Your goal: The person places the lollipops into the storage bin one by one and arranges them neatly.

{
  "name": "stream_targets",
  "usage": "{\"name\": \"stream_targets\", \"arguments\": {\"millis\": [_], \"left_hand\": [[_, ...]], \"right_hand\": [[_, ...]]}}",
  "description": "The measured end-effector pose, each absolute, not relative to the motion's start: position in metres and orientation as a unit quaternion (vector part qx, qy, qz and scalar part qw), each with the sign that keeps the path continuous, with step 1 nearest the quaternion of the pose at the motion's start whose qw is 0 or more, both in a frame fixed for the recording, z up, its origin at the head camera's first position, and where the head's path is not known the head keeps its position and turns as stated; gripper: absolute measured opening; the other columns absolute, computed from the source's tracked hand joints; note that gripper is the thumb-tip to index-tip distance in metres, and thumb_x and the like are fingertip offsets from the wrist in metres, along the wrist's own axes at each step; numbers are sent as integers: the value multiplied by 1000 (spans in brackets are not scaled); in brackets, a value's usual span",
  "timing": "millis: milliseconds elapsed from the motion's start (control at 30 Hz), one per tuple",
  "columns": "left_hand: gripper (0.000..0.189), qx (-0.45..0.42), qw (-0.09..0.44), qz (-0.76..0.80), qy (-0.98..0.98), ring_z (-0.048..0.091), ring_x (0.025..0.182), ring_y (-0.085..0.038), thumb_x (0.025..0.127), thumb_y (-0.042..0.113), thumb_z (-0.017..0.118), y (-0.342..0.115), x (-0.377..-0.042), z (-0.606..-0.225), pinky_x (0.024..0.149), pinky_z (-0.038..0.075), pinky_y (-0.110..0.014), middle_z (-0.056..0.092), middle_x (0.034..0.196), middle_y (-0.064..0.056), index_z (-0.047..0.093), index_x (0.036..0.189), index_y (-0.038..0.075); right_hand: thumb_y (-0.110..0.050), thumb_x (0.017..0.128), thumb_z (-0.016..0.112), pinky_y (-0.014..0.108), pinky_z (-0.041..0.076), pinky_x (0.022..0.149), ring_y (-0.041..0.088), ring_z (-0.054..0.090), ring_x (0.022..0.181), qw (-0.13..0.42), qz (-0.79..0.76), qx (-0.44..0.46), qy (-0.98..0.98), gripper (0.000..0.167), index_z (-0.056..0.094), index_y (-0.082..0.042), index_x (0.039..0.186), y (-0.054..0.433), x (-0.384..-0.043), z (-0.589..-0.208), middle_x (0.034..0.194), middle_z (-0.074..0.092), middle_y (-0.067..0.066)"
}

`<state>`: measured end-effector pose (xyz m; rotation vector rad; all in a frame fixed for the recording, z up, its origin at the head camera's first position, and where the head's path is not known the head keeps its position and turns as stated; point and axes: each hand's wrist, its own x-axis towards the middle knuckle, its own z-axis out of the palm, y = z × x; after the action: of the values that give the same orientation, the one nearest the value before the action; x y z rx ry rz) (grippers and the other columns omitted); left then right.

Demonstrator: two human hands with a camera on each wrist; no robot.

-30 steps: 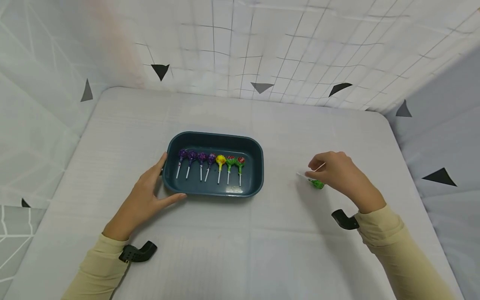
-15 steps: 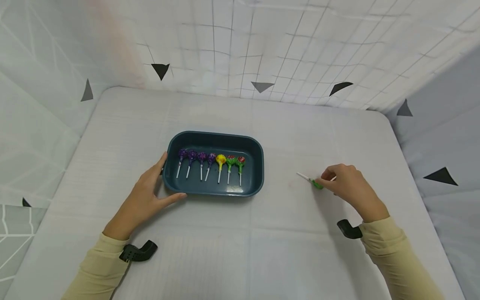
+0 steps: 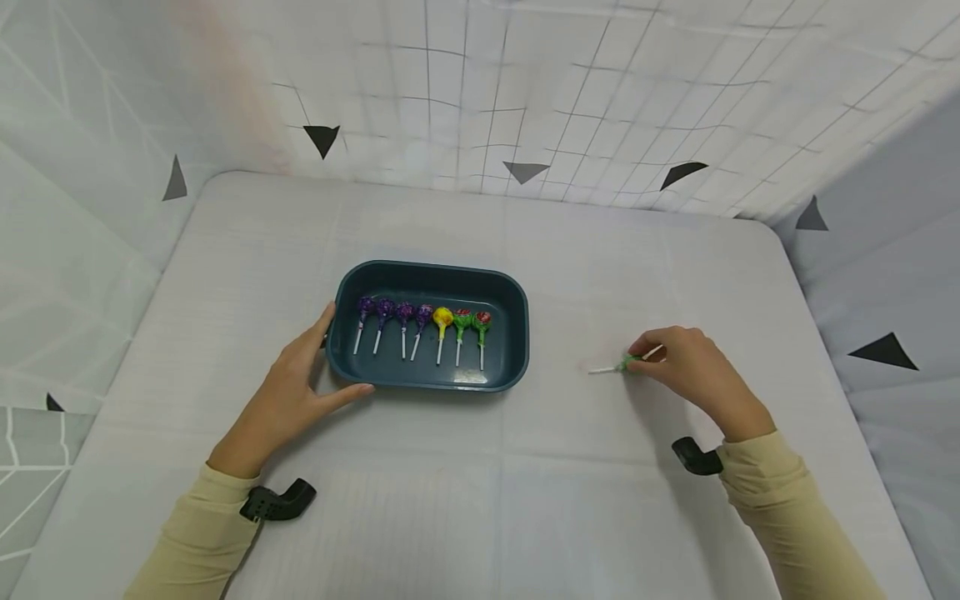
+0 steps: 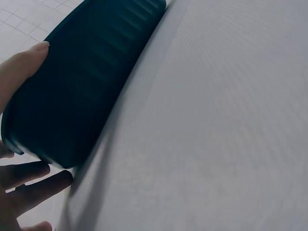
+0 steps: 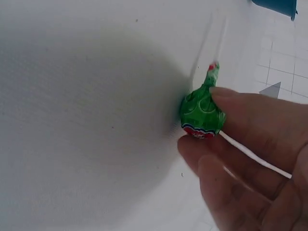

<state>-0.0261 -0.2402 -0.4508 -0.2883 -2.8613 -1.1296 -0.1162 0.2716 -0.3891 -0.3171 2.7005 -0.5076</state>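
Beside the tray's left end, my left hand [image 3: 281, 402] spreads its straight fingers along the side, while the thumb rests at the front wall. The dark teal tray [image 3: 507, 329] holds a row of lollipops: several purple, one yellow [image 3: 442, 317] and two green-and-red ones [image 3: 482, 325] at the right. Over the table to its right, my right hand [image 3: 693, 373] pinches a green-wrapped lollipop [image 5: 199, 111] by its round head, between thumb and fingertips. Its white stick [image 3: 602, 371] points left toward the tray. The left wrist view shows the thumb [image 4: 24, 67] against the tray wall.
A white cloth covers the table [image 3: 450, 500], whose rounded far edge meets a white backdrop [image 3: 420, 108] with grid lines and dark triangles. Black wrist cameras [image 3: 279, 500] sit on both wrists below tan sleeves [image 3: 772, 483].
My right hand has shifted right and slightly nearer, onto the lollipop's head. The stick has swung from slanting to nearly level, pointing left. My left hand and the tray stay put.
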Motion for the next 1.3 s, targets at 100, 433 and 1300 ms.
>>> {"name": "stream_targets", "arguments": {"millis": [100, 433, 1300], "left_hand": [[123, -97, 29, -369, -924, 33, 153, -44, 78, 39, 92, -240, -27, -451, 118, 34, -69, 27, 171, -14, 11, 168, 17], [122, -100, 26, -377, -920, 32, 154, -45, 79, 37, 91, -240, -27, -450, 118, 33, -69, 26, 171, -14, 11, 168, 16], [123, -89, 14, -368, -926, 32, 153, -47, 79, 40, 91, -240, -25, -449, 117, 33, -70, 26, 171, -17, 10, 168, 16]], "right_hand": [[-14, 91, 78, 47, 57, 82, 34, 72, 106, 182, -187, -149, 954, 18, 80, -10, 108, 273, -118, -390, 106, 80, 11], [5, 87, 75, 46, 59, 87, 34, 70, 116, 177, -219, -208, 937, 29, 79, -9, 112, 277, -119, -394, 116, 78, 13], [-19, 87, 83, 35, 47, 81, 25, 69, 100, 160, -209, -156, 952, 26, 77, -11, 111, 285, -116, -402, 100, 78, 4]]}}
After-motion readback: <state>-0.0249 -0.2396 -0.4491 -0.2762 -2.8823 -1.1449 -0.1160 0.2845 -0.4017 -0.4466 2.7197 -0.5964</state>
